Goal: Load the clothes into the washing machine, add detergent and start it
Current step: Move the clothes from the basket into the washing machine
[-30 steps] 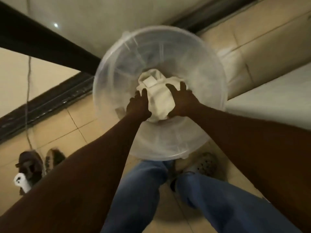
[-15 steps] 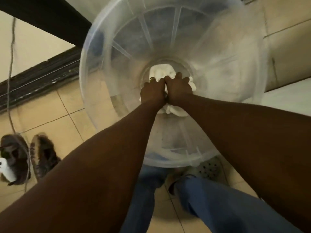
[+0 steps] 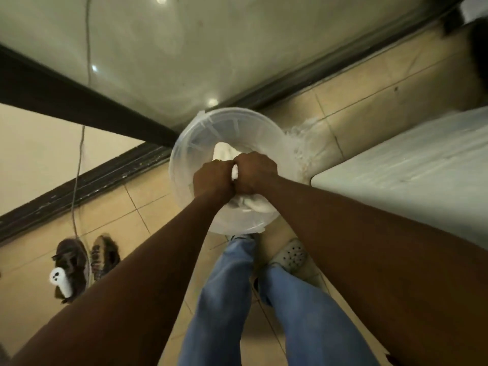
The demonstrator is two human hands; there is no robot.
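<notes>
1. Both hands are down in a clear plastic basin [image 3: 200,138] that sits on the tiled floor in front of the person's feet. The left hand [image 3: 212,179] and the right hand [image 3: 254,173] are bunched knuckle to knuckle, each closed into a fist around the same white cloth [image 3: 224,154].
2. The cloth lies inside the basin; one fold shows above the fists, another bulges out under the right wrist against the near wall.
3. Judged against the task, this is the very start: gathering the clothes for loading. Nothing has reached a machine, and no detergent is in sight.
4. The pale flat surface [image 3: 412,159] at the right edge may be the washer's top, but the view is blurred there and I cannot say for sure.
5. The next move calls for lifting the bundle clear of the basin's rim with a firm two-handed hold so no loose end trails (white cloth on a floor picks up dirt fast), then carrying it to the drum opening, wherever that proves to be.
6. A pair of dark shoes [image 3: 84,260] stands well apart on the left, clear of the path.
</notes>
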